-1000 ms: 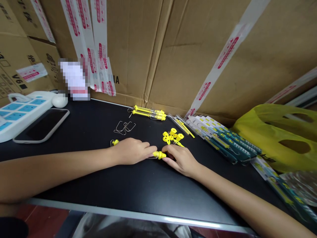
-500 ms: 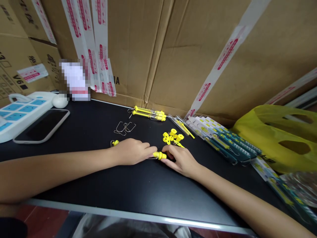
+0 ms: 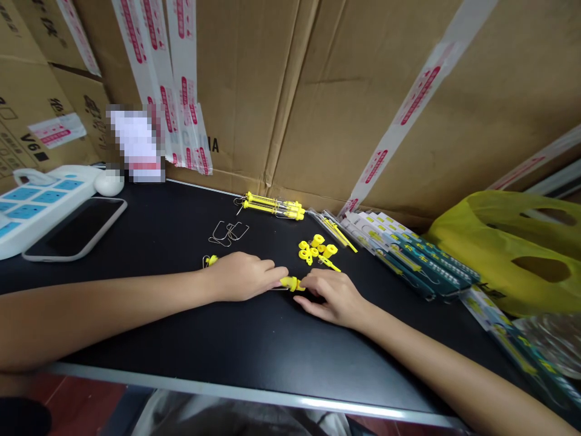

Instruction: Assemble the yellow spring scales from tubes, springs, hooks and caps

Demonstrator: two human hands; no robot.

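Observation:
My left hand (image 3: 242,277) is closed around a tube-shaped spring scale with yellow ends, most of it hidden under the palm. The scale's yellow end (image 3: 290,283) sticks out past my fingertips, with a thin wire beside it. On the other side of the wrist shows its small yellow tip (image 3: 211,260) with a wire hook. My right hand (image 3: 331,297) touches the yellow end with bent fingers, its thumb held apart below. Just beyond it lie loose yellow plastic parts (image 3: 316,249). Bent wire hooks (image 3: 229,233) rest behind my left hand.
Finished-looking spring scales (image 3: 272,206) lie at the back, beside clear tubes and yellow rods (image 3: 333,230). Printed boxes (image 3: 408,254) and a yellow plastic bag (image 3: 508,242) fill the right. A phone (image 3: 77,230) and a power strip (image 3: 45,203) are left. Cardboard (image 3: 254,91) stands behind.
My right thumb has come away from the yellow end, and the right fingers now rest against its tip. The left hand keeps its hold, nearly still.

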